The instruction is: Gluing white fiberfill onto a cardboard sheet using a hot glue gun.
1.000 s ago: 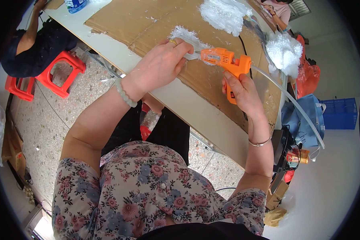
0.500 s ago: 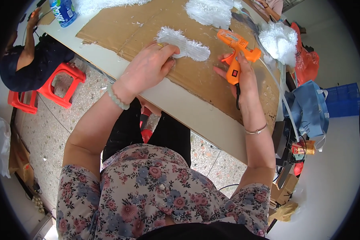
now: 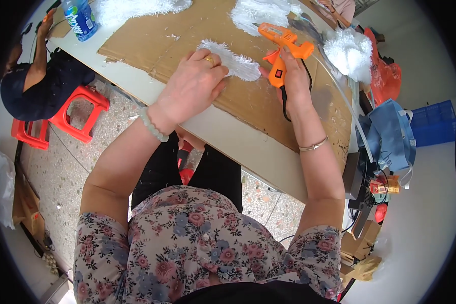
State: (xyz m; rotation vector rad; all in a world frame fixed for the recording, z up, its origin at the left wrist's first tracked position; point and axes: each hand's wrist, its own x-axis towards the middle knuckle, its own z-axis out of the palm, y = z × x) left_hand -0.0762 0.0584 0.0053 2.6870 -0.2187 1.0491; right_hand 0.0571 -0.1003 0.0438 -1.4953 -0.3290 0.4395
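Note:
A hot glue gun, orange with a red switch, is gripped in my right hand. Its nozzle points up and left above the cardboard, and a long translucent glue stick trails from its back. Below the nozzle lies a white fringed strip of fabric-like material. Curled fingers of my left hand close on the strip's left end; the fingertips are hidden. One finger of my right hand reaches out beside the strip's right end.
Cardboard covers much of the white table. White fringed bundles and a fluffy white heap lie beyond. A blue-labelled bottle stands far left. Other people sit left and far right; a red stool is at left.
My right hand has brought the glue gun left, and its nozzle has moved left and up. My left hand has shifted only slightly at the strip's left end.

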